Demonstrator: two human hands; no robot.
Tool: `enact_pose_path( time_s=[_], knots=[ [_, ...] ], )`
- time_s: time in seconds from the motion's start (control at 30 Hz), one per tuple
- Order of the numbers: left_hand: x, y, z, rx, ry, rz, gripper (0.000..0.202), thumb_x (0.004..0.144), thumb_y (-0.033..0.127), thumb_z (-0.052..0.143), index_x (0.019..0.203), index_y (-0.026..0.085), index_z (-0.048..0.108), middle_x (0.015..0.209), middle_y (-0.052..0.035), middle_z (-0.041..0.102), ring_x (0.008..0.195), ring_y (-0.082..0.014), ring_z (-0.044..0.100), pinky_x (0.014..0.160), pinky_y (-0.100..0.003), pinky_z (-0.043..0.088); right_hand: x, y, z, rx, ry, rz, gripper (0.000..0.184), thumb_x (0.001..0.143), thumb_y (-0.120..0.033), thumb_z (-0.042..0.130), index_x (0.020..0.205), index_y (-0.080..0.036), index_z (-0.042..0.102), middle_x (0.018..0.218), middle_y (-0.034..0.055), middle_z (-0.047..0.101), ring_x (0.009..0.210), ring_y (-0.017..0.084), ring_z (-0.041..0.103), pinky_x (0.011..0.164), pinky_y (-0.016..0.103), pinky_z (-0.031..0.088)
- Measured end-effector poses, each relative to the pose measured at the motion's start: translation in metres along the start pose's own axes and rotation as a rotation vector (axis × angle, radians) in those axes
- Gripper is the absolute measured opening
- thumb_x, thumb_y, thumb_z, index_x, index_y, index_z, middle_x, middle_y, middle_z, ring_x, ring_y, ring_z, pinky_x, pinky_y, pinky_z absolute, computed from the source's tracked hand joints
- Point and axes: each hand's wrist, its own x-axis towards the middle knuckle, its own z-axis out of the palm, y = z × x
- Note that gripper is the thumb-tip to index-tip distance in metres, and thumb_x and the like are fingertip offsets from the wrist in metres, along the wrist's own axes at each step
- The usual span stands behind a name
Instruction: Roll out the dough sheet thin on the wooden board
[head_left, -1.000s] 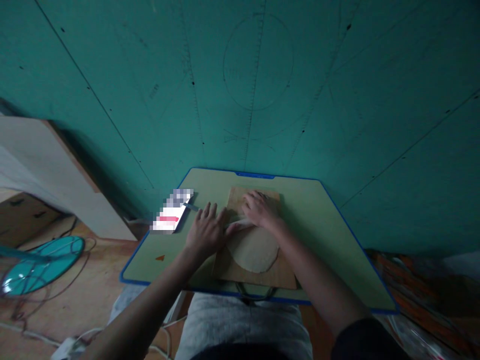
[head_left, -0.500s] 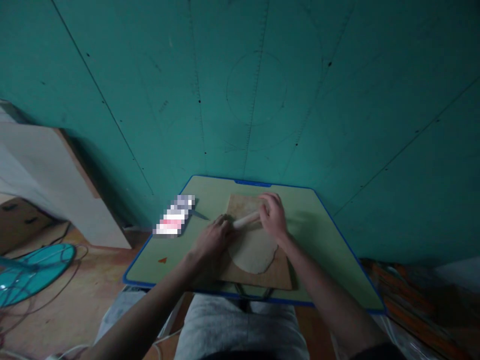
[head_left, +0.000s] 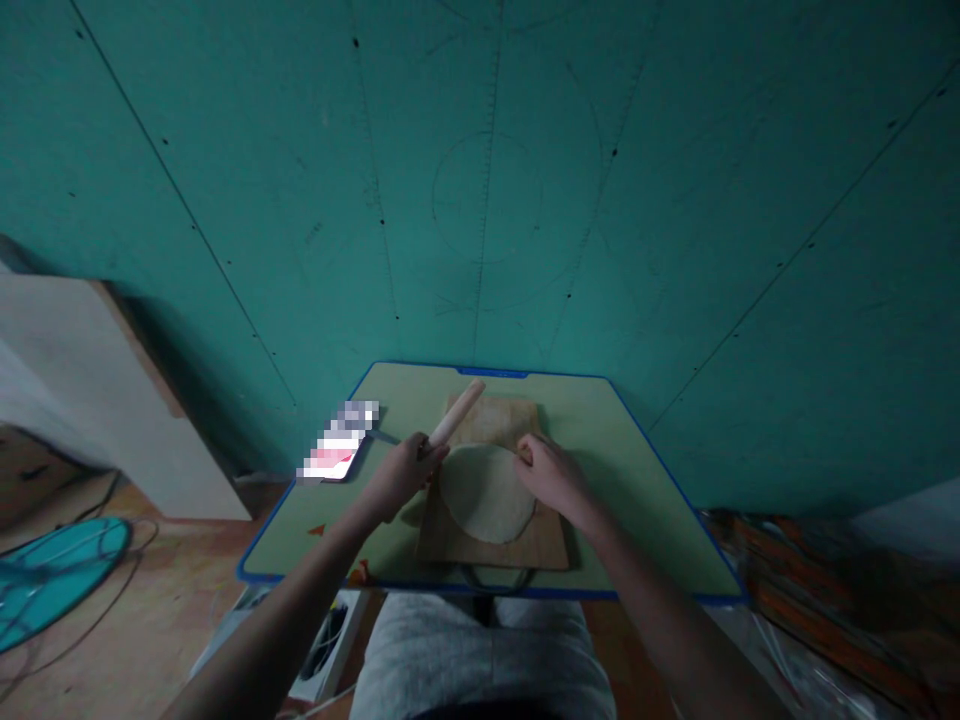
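Note:
In the head view, my left hand (head_left: pixel 405 475) is wrapped round one end of a wooden rolling pin (head_left: pixel 459 412). The pin slants up and to the right, its far end raised over the back of the wooden board. A round, flat sheet of dough (head_left: pixel 484 500) lies on the wooden board (head_left: pixel 442 545). At the dough's upper right edge, my right hand (head_left: pixel 551 475) is closed with its fingers curled on the rim. The fingertips are partly hidden.
A pale folding table (head_left: pixel 630 540) with a blue rim bears the board. On its left lie a phone-like slab (head_left: pixel 337 445) with a pixelated face, a blade (head_left: pixel 384 437) and orange scraps (head_left: pixel 317 530). A green wall (head_left: pixel 480 200) stands right behind.
Both hands were on the rolling pin, which lay across the dough. My right hand has let go and moved down to the dough's edge; the left has tilted the pin upward, off the dough.

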Motion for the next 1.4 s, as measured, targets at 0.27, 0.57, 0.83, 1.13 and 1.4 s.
enact_pose_path(
  time_s=[0.27, 0.57, 0.83, 1.13, 1.4],
  knots=[
    [0.002, 0.007, -0.001, -0.128, -0.056, -0.006, 0.030, 0.087, 0.047, 0.050, 0.087, 0.018, 0.056, 0.085, -0.0094, 0.071, 0.069, -0.0205, 0.068, 0.060, -0.029, 0.050, -0.006, 0.000, -0.004, 0.014, -0.068, 0.122, 0.008, 0.091, -0.026, 0.058, 0.087, -0.022, 0.063, 0.083, 0.0025, 0.070, 0.074, 0.017, 0.064, 0.059, 0.026, 0.030],
    [0.023, 0.020, 0.010, -0.084, -0.054, 0.056, 0.031, 0.086, 0.048, 0.052, 0.078, 0.018, 0.056, 0.076, -0.0072, 0.069, 0.070, -0.0207, 0.066, 0.061, -0.030, 0.048, -0.031, 0.009, -0.022, 0.036, -0.076, 0.187, 0.007, 0.090, -0.025, 0.057, 0.088, -0.023, 0.064, 0.075, 0.0013, 0.069, 0.069, 0.017, 0.063, 0.057, 0.025, 0.029],
    [0.008, 0.027, -0.004, 0.075, -0.082, 0.170, 0.025, 0.089, 0.045, 0.050, 0.089, 0.020, 0.057, 0.074, -0.0019, 0.065, 0.061, -0.0173, 0.062, 0.056, -0.027, 0.042, -0.050, 0.030, -0.030, 0.096, 0.092, 0.126, 0.015, 0.090, -0.026, 0.053, 0.101, -0.023, 0.063, 0.079, 0.0017, 0.070, 0.073, 0.018, 0.065, 0.064, 0.027, 0.040],
    [-0.022, 0.050, 0.018, 0.607, -0.138, 0.481, 0.017, 0.092, 0.034, 0.058, 0.100, 0.022, 0.069, 0.094, -0.0067, 0.068, 0.084, -0.0218, 0.066, 0.068, -0.029, 0.045, -0.052, 0.017, -0.025, 0.036, 0.397, -0.148, 0.019, 0.090, -0.021, 0.049, 0.101, -0.020, 0.064, 0.105, 0.0110, 0.068, 0.102, 0.024, 0.061, 0.090, 0.034, 0.046],
    [-0.025, 0.045, 0.044, 0.714, -0.092, 0.661, 0.028, 0.097, 0.043, 0.053, 0.114, 0.027, 0.069, 0.120, -0.0087, 0.063, 0.113, -0.0263, 0.058, 0.095, -0.040, 0.047, -0.049, 0.010, 0.005, -0.107, 0.190, -0.040, 0.033, 0.095, -0.016, 0.040, 0.119, -0.019, 0.062, 0.121, 0.0087, 0.068, 0.103, 0.021, 0.064, 0.087, 0.031, 0.046]
  ],
)
